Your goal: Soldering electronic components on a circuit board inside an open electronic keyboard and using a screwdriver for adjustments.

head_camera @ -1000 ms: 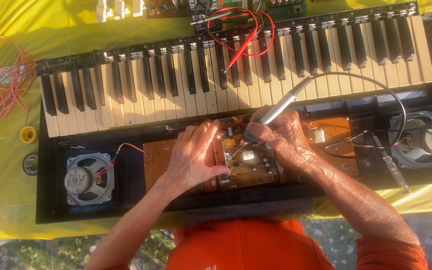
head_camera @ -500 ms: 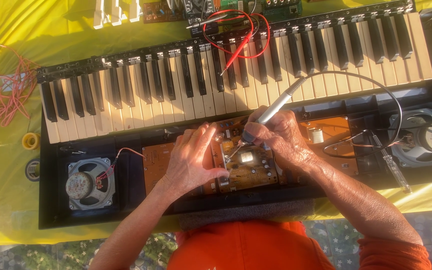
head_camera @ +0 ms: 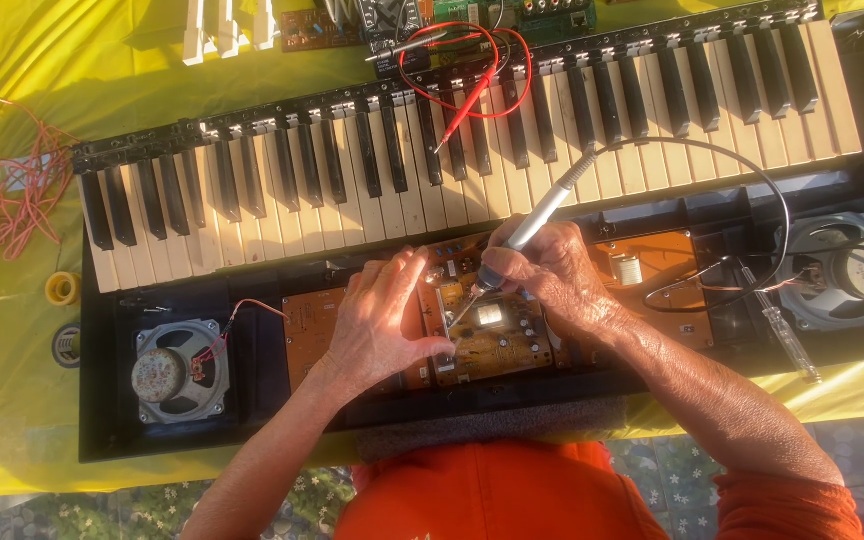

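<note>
Nearest the camera, an orange shirt [head_camera: 497,495] fills the bottom edge, with both forearms reaching up into an opened electronic keyboard [head_camera: 472,200]. The left hand [head_camera: 382,325] lies flat on the brown circuit board [head_camera: 497,335] in the keyboard's black case, its grip released, fingers spread and fingertips pressing beside the spot being worked. The right hand [head_camera: 552,275] has its grip clenched around a grey soldering iron [head_camera: 537,215], held like a pen and tilted, its tip touching the board just beside the left fingertips. The iron's dark cord [head_camera: 752,175] loops over the keys to the right. A round speaker [head_camera: 177,372] sits in the case at left, another speaker [head_camera: 842,272] at right, with a screwdriver [head_camera: 777,325] near it. Beyond the keys, red test leads [head_camera: 472,70] curl across the yellow-covered tabletop [head_camera: 72,60], and tangled pink wire [head_camera: 12,195] lies far left.
</note>
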